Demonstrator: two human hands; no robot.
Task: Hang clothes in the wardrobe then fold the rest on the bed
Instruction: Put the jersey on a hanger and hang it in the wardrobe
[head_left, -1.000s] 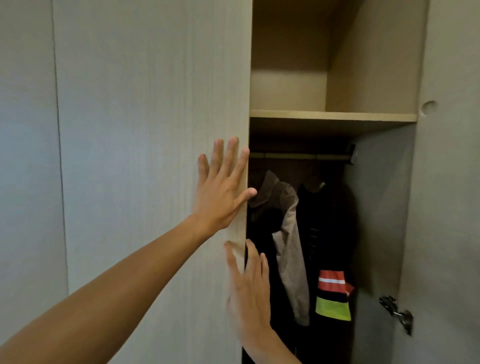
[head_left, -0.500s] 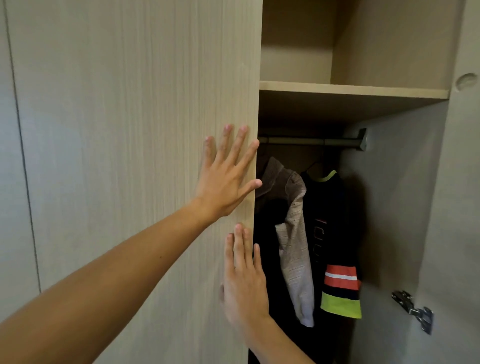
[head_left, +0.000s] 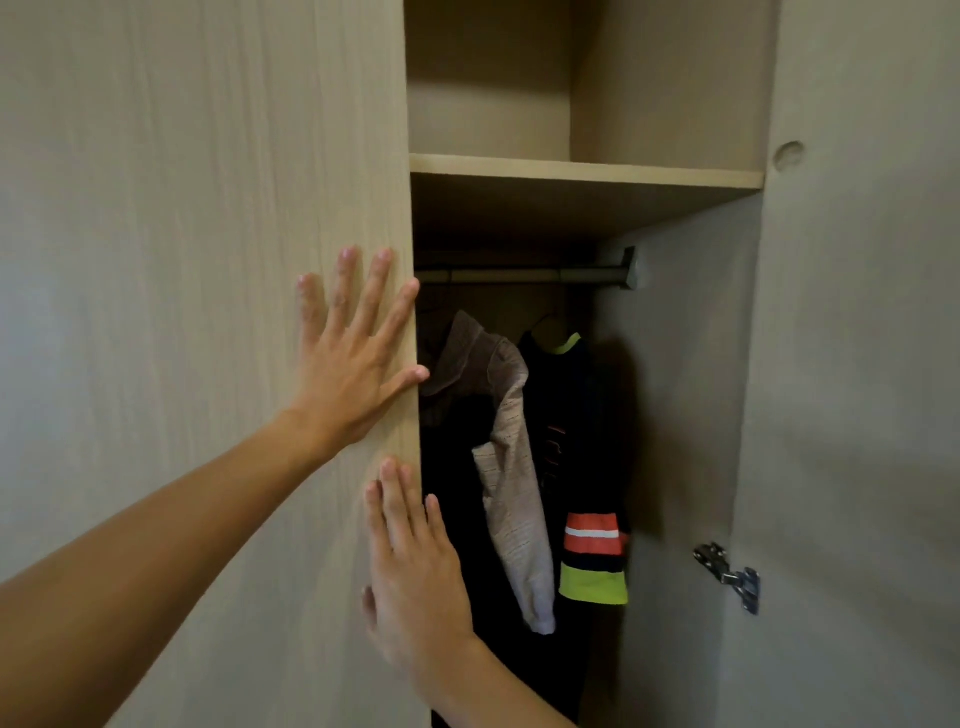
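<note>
A light wooden wardrobe door (head_left: 218, 270) fills the left half of the view. My left hand (head_left: 353, 358) lies flat against it near its right edge, fingers spread. Below it my right hand (head_left: 415, 566) presses flat on the same edge with straight fingers. In the open compartment a grey-brown hooded garment (head_left: 498, 415) and a black top with red and neon yellow bands (head_left: 587, 467) hang from a dark rail (head_left: 524, 274).
A bare wooden shelf (head_left: 587, 174) runs above the rail. The right-hand door (head_left: 857, 364) stands open, with a metal hinge (head_left: 730, 574) on its inner face. The lower part of the compartment is dark.
The view has moved closer to the wardrobe. My right hand has risen and settled flat on the door edge under my left hand, which stays pressed on the door.
</note>
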